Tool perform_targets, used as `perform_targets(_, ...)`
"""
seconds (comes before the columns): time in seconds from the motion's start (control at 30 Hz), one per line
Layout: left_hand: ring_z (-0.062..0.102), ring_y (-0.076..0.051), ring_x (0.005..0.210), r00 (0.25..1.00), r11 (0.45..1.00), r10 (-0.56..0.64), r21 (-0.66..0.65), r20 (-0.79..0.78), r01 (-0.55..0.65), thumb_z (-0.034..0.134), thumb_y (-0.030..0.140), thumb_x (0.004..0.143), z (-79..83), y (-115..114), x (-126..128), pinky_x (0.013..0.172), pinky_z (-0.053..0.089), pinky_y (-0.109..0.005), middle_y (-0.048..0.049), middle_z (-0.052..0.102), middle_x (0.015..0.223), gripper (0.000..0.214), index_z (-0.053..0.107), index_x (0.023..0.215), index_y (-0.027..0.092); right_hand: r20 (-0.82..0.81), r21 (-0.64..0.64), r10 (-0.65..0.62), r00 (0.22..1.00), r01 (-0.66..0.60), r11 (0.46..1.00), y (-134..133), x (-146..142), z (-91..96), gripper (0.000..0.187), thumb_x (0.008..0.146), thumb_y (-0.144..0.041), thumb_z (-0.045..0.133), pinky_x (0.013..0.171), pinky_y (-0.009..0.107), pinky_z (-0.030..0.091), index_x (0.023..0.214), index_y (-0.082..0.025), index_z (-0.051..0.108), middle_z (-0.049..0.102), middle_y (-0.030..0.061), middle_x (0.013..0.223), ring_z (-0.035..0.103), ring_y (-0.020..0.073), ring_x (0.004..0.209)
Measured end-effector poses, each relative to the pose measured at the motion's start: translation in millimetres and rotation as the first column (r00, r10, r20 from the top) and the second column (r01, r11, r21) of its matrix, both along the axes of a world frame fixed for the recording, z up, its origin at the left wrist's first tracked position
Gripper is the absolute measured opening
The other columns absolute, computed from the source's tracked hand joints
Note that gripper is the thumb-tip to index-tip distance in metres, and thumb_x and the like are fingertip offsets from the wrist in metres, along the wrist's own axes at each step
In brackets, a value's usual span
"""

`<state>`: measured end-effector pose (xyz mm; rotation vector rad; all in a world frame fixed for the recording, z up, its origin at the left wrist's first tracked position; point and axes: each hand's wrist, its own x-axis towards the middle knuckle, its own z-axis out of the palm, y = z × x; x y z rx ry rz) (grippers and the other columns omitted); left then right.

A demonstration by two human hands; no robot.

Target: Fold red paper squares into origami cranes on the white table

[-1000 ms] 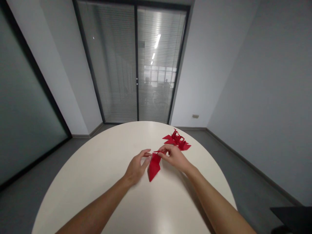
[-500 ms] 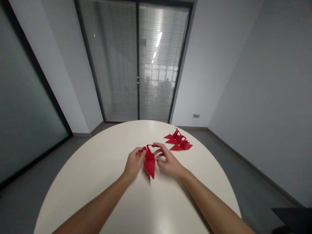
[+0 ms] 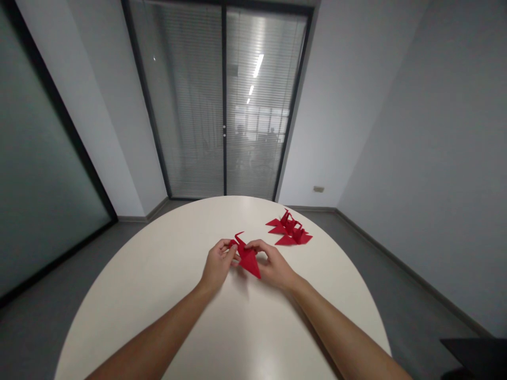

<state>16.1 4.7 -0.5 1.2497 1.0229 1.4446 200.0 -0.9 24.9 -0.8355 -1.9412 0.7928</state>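
Between my two hands, above the pale table, is a red folded paper crane. Its thin neck with a bent tip points up and away from me, and one broad wing slants down toward the right. My left hand pinches the crane at its left side between thumb and fingers. On the other side, my right hand is closed on the paper, its index finger on top near the base of the wing and the thumb partly hidden behind it.
Several finished-looking red paper cranes stand close together at the far right of the round table. Beyond the table are a glass door with blinds and a wall socket. A dark object shows at the lower right.
My right hand has moved from the crane's neck tip down onto its body and wing. The crane has turned, so its wing now points lower right. My left hand keeps its pinch.
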Motion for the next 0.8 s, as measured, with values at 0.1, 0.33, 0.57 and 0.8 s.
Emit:
perform_targets(0.1, 0.064, -0.013, 0.058, 1.000, 1.000, 0.024, -0.003, 0.013, -0.024, 0.070, 0.049, 0.078, 0.2, -1.3, 1.4, 0.054, 0.052, -0.024, -0.0007, 0.067, 0.077, 0.035, 0.059, 0.089, 0.017, 0.028, -0.029, 0.059, 0.998, -0.058, 0.998, -3.7, 5.4, 4.1, 0.022, 0.086, -0.017, 0.053, 0.089, 0.034, 0.049, 0.104, -0.021, 0.066, 0.071, 0.0050, 0.105, 0.064, 0.0202, 0.096)
perform_targets(0.33, 0.065, -0.012, 0.058, 0.997, 0.997, 0.054, 0.055, -0.046, -0.052, 0.064, 0.047, 0.085, 0.5, -5.4, 1.1, 0.052, 0.050, -0.022, 0.0005, 0.066, 0.078, 0.030, 0.058, 0.091, 0.018, -0.001, -0.102, -0.044, 0.999, 0.043, 0.994, 0.7, 4.0, 0.4, 0.012, 0.090, -0.031, 0.060, 0.076, 0.031, 0.049, 0.092, -0.020, 0.065, 0.069, 0.0033, 0.089, 0.063, 0.0184, 0.081)
perform_targets(0.57, 0.069, -0.015, 0.065, 0.995, 0.997, 0.042, 0.074, -0.090, -0.036, 0.063, 0.047, 0.085, 2.9, -9.8, 1.7, 0.053, 0.050, -0.023, -0.0009, 0.068, 0.081, 0.031, 0.059, 0.095, 0.018, -0.069, -0.147, -0.051, 0.996, 0.040, 0.988, 8.7, 4.4, -11.4, 0.022, 0.086, -0.026, 0.068, 0.075, 0.031, 0.052, 0.107, -0.021, 0.061, 0.073, 0.0026, 0.091, 0.068, 0.0184, 0.081)
perform_targets(0.8, 0.073, -0.020, 0.076, 0.995, 0.997, -0.060, 0.035, -0.075, 0.063, 0.069, 0.053, 0.081, 4.0, -11.9, 5.8, 0.058, 0.052, -0.025, -0.0050, 0.072, 0.084, 0.037, 0.060, 0.089, 0.018, 0.150, 0.243, -0.194, 0.970, 0.154, 0.958, 0.8, 9.0, 2.3, 0.025, 0.091, -0.017, 0.062, 0.092, 0.039, 0.052, 0.114, -0.025, 0.069, 0.073, 0.0064, 0.112, 0.067, 0.0223, 0.102)
